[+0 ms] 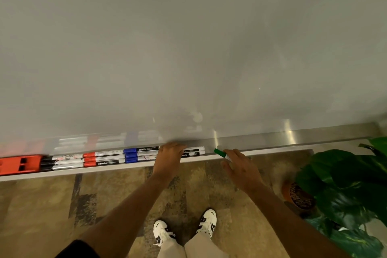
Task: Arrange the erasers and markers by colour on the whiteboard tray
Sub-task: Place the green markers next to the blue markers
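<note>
The whiteboard tray [272, 148] runs along the bottom of the board. From the left it holds a red eraser [19, 164], black-capped markers [62, 161], red-capped markers [102, 159] and blue-capped markers [139, 154], all lying in rows. My left hand [168, 158] rests palm down on the markers right of the blue ones; white barrels [193, 151] stick out past its fingers. My right hand [240, 168] holds a green-capped marker [221, 153] at the tray's front edge, cap pointing left and up.
The whiteboard [188, 48] fills the upper view. A potted plant [345, 190] with large green leaves stands on the floor at the right, close to my right arm. The tray's right stretch is bare metal. My shoes [184, 229] are on patterned carpet below.
</note>
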A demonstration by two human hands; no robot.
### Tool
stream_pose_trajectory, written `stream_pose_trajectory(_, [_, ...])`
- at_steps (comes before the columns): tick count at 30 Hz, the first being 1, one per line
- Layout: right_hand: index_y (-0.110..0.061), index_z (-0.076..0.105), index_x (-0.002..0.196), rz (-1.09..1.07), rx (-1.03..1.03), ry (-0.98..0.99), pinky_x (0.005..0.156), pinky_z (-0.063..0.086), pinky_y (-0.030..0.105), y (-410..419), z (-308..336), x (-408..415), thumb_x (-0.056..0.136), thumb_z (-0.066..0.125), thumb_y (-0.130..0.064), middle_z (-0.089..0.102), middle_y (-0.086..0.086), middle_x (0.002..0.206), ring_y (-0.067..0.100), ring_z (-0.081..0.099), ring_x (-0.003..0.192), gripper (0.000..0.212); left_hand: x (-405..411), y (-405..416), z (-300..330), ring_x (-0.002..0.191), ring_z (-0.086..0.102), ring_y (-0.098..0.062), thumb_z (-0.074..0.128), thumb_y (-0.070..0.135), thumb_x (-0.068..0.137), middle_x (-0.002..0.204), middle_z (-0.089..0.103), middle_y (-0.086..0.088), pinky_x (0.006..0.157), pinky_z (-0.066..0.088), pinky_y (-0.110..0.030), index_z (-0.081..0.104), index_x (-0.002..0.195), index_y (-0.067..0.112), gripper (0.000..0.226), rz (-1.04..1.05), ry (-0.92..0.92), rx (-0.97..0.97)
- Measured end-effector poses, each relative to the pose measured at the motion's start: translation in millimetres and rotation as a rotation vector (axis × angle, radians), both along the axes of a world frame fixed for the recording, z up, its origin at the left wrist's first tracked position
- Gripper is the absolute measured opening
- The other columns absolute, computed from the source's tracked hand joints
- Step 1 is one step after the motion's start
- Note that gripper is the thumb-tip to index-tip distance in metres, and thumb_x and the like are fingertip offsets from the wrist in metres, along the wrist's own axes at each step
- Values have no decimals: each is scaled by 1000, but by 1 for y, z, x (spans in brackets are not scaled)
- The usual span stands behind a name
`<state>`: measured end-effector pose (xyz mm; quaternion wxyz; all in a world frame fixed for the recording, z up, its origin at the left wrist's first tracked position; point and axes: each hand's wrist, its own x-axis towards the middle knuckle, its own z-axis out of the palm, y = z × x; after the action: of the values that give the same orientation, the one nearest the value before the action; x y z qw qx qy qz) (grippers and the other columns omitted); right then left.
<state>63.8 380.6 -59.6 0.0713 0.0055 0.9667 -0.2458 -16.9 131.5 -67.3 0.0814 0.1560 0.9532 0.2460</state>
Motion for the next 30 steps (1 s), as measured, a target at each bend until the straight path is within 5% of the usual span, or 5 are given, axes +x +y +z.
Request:
stream_pose_trajectory(6, [-21,49,107,-18,-44,83,57,53,27,-13,7,-8,98,34,-32,59,-3,88,9,54,68,21,7,0,-5,106,61,-21,75,0,70,117,66,1,96,40,-38,66,116,21,51,-141,65,-211])
stream_pose_trajectory(11, [-16,61,107,76,2,165,65,51,22,-36,11,-31,92,53,-18,57,-1,102,11,55,82,17,8,-11,2,105,61,-16,69,10,82,118,65,4,100,39,-33,64,116,22,37,-114,100,-211])
stream_pose_trajectory(15, [-14,60,112,208,60,203,81,48,35,-63,12,-52,93,53,-14,60,4,105,21,54,95,21,9,-34,14,92,64,-16,64,12,87,105,69,3,89,48,-35,68,105,19,19,-7,144,-75])
stream_pose_trajectory(22, [-15,68,92,329,251,191,73,52,35,-103,11,-68,68,83,-14,71,3,89,22,63,83,29,22,-84,17,90,65,-13,56,12,94,104,71,2,77,50,-26,69,111,19,22,22,73,40])
stream_pose_trajectory(30, [-22,65,102,254,312,125,82,43,38,-118,-6,-74,70,78,-13,68,-4,102,21,59,98,35,36,-114,11,85,63,-9,53,23,97,104,68,6,69,55,-30,60,121,27,25,-2,26,82])
